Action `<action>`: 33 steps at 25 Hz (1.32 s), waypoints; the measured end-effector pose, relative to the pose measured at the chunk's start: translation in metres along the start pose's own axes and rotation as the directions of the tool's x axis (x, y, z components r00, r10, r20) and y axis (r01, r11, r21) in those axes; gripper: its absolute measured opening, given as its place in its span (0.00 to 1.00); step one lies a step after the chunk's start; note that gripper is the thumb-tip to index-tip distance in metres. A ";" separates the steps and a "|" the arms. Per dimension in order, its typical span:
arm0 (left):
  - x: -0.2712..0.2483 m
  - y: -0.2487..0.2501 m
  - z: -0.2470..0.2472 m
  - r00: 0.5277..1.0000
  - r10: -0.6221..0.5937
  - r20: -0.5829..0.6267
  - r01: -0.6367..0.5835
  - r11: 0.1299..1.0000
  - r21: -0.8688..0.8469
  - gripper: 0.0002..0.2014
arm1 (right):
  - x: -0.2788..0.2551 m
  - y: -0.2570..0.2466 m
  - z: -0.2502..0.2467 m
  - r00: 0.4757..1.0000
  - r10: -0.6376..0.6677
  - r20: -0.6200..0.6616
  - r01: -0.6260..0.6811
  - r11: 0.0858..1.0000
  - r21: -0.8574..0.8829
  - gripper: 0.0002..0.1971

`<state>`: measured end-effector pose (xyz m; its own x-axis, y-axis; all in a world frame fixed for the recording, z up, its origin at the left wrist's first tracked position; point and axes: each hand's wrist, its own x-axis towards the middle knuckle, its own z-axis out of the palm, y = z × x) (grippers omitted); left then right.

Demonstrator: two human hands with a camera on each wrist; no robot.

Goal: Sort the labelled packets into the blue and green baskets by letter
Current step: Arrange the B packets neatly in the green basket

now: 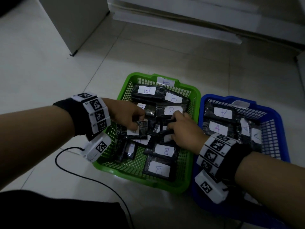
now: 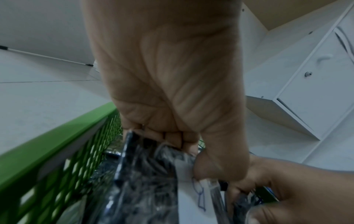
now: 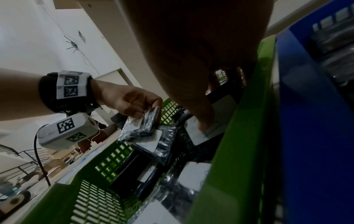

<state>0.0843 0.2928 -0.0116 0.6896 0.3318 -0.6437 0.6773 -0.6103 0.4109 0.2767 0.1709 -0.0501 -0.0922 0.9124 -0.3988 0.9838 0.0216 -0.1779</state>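
The green basket (image 1: 125, 85), tagged B, holds several black packets with white B labels. To its right stands the blue basket (image 1: 280, 116), with packets labelled A. Both hands are down inside the green basket. My left hand (image 1: 137, 123) grips a black packet (image 1: 142, 128) by its edge; in the left wrist view the fingers curl behind this packet (image 2: 145, 174) and the thumb lies on its white label. My right hand (image 1: 171, 128) pinches another packet (image 1: 165, 135); the right wrist view shows its thumb pressed on that packet's label (image 3: 195, 136). Neither held label's letter is readable.
A black cable (image 1: 92, 177) loops over the tiled floor left of the green basket. A white cabinet (image 1: 74, 22) stands at the back left and a long white unit (image 1: 181, 22) along the back. Dark clothing (image 1: 49, 210) fills the lower left corner.
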 end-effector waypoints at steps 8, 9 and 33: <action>-0.001 -0.003 -0.003 1.000 0.002 0.022 -0.001 0.999 -0.039 0.08 | 0.010 0.004 -0.024 0.987 0.008 0.159 -0.016 0.999 0.049 0.22; -0.002 -0.004 -0.006 1.000 -0.008 -0.011 0.008 0.999 -0.046 0.08 | 0.010 0.002 -0.025 0.992 0.017 0.121 -0.022 0.999 0.037 0.21; -0.038 -0.025 -0.004 0.924 -0.327 -0.196 0.248 0.906 -0.343 0.15 | 0.027 -0.049 -0.024 0.968 0.050 0.245 -0.208 0.700 0.683 0.25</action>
<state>0.0417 0.2984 0.0052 0.4664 0.6474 -0.6027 0.8725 -0.2244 0.4341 0.2296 0.2045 -0.0307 -0.0780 0.7847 -0.6150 0.6034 -0.4539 -0.6556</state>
